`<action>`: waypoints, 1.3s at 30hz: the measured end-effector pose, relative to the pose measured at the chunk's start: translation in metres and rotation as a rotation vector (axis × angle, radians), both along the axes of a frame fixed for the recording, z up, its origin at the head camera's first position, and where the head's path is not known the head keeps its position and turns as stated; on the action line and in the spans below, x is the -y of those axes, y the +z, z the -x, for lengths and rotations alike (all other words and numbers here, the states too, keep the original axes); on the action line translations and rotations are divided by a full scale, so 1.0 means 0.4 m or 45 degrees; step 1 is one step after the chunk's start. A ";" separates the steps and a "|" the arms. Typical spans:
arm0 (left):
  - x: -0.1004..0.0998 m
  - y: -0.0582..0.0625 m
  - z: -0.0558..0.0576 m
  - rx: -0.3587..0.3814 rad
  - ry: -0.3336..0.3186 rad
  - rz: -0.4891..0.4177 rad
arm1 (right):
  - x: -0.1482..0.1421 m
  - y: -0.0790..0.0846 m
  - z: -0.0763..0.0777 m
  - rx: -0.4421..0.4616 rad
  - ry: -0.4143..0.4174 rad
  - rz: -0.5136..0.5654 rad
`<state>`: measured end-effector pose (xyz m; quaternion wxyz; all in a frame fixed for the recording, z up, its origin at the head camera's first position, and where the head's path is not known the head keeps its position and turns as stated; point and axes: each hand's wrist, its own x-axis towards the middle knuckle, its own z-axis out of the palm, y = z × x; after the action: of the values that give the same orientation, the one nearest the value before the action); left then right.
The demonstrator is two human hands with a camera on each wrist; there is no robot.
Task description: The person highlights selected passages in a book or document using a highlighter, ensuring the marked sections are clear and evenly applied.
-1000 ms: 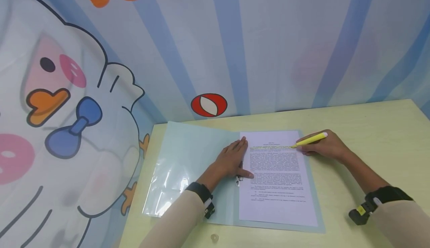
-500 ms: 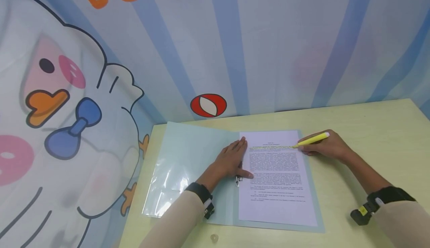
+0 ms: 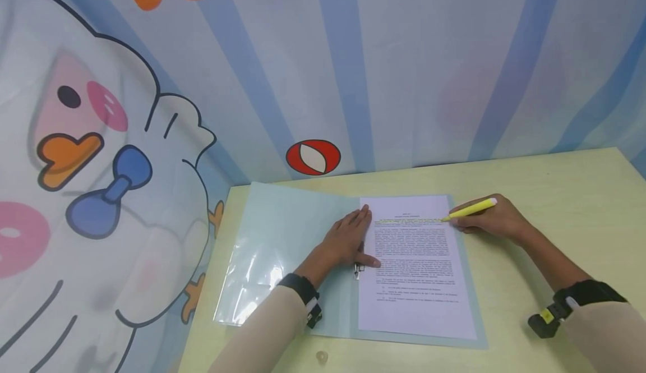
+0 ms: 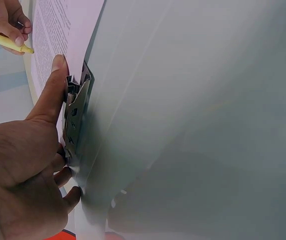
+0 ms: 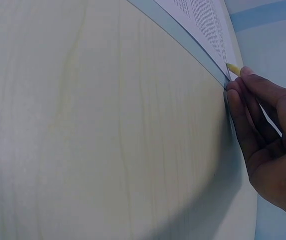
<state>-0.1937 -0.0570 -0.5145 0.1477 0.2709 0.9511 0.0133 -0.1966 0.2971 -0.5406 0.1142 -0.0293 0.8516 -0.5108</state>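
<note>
A pale blue folder [image 3: 298, 221] lies spread on the table, with printed sheets [image 3: 414, 317] on its right side. Yellow marking runs along the upper lines of text. My right hand [image 3: 497, 219] pinches a yellow highlighter [image 3: 471, 208], its tip at the right end of those lines; the right wrist view shows the tip [image 5: 231, 67] at the page edge. My left hand [image 3: 345, 238] rests on the fold and the page's left edge with fingers straight, thumb on the paper. Beside that thumb, the metal clip [image 4: 78, 112] of the folder shows in the left wrist view, partly covered by the hand.
The light wood table [image 3: 565, 210] extends to the right of the folder. A small round mark [image 3: 322, 357] is near the front edge. Behind stands a printed curtain [image 3: 419, 70] with blue stripes and a cartoon duck [image 3: 151, 233] at left.
The highlighter in my right hand has slid slightly to the right along the text line. My left hand has stayed in place on the folder.
</note>
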 end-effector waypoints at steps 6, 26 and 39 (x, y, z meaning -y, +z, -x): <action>-0.002 -0.004 -0.002 0.003 0.001 0.002 | 0.000 -0.002 -0.006 0.027 -0.008 0.057; -0.004 -0.003 -0.003 0.003 -0.018 0.008 | 0.025 0.046 -0.016 -0.013 -0.141 0.276; -0.004 0.000 -0.001 0.008 0.007 -0.004 | 0.132 0.046 -0.009 -0.114 -0.047 0.225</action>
<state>-0.1935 -0.0554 -0.5144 0.1501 0.2686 0.9513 0.0160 -0.1928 0.2442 -0.5222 0.0636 -0.0463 0.8077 -0.5843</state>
